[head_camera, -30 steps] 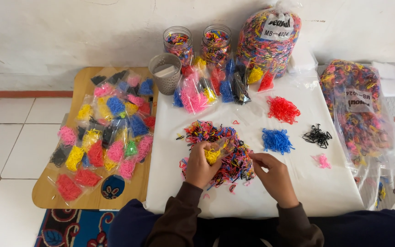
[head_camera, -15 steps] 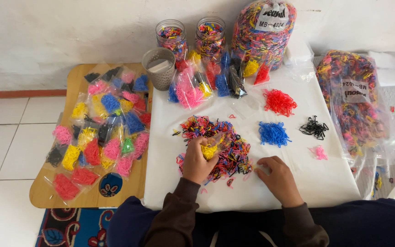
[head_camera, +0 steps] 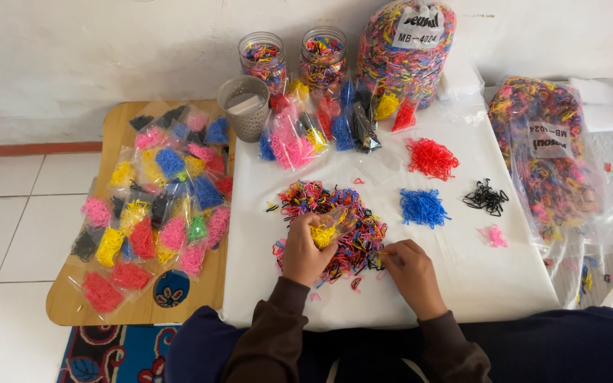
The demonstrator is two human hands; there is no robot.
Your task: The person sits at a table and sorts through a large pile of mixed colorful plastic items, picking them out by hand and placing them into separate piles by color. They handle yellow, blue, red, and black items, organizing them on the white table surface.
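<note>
A white-covered table (head_camera: 462,284) stands against a pale wall, its near edge bare, with a wooden side board (head_camera: 118,120) of filled packets at its left edge. Near the table's front, the left hand (head_camera: 305,248) is closed around a small clear bag of yellow elastic bands (head_camera: 324,230). The right hand (head_camera: 411,269) pinches, fingers nearly closed, at the mixed multicoloured pile of elastic bands (head_camera: 349,227) mid-table.

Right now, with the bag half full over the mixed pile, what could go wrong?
1. The small bag of yellow bands in the left hand is open over the mixed pile; tipping it could spill them back.
2. The right hand picks at the tangled edge and might drag other colours along.
</note>
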